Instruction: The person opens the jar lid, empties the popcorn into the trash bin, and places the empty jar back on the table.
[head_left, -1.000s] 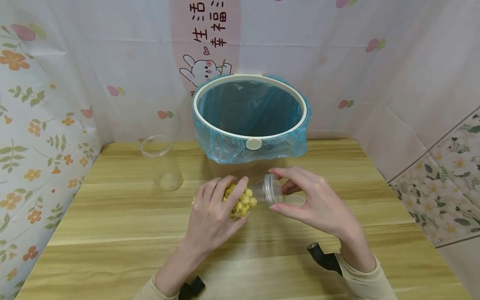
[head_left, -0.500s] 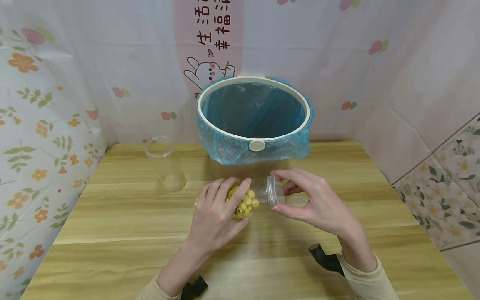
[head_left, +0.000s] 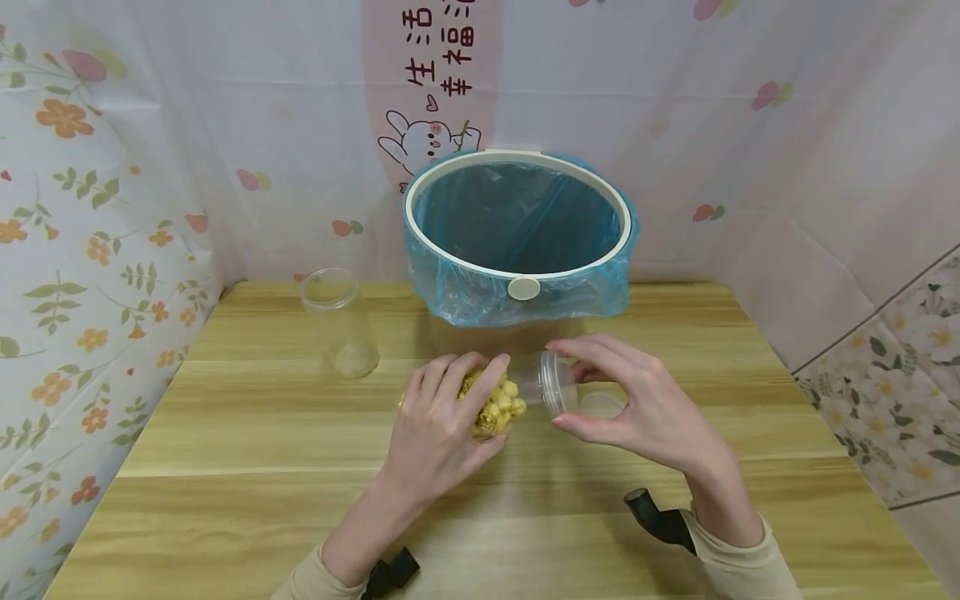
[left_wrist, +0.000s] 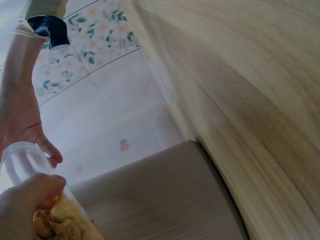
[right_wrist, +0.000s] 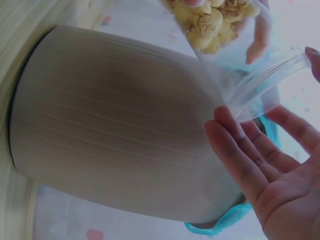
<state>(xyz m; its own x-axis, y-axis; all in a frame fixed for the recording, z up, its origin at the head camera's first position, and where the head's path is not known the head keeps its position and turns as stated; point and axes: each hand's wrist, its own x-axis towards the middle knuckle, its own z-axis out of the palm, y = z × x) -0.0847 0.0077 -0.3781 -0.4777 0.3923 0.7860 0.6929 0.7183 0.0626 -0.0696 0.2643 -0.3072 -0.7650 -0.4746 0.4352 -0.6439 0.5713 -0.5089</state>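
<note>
My left hand (head_left: 438, 421) grips a clear plastic jar (head_left: 529, 377) lying on its side, with yellow popcorn (head_left: 501, 406) inside. The popcorn (right_wrist: 212, 25) fills the end near that hand, and the part towards the right end is bare. A clear ridged lid (head_left: 557, 383) sits at the jar's right end. Thumb and fingers of my right hand (head_left: 648, 404) hold this lid by its edge from opposite sides. In the left wrist view the left thumb (left_wrist: 42, 187) lies along the jar wall.
A tall clear jar (head_left: 348, 329) stands upright at the back left. Behind my hands stands a bin with a cream rim (head_left: 523, 288) and a blue bag (head_left: 465, 292). A clear round disc (head_left: 602, 405) lies on the wooden table (head_left: 247, 467) beneath the right hand.
The head view has swung slightly, so everything sits a little further right in it. Both hands keep their hold on the jar and lid, with barely any movement.
</note>
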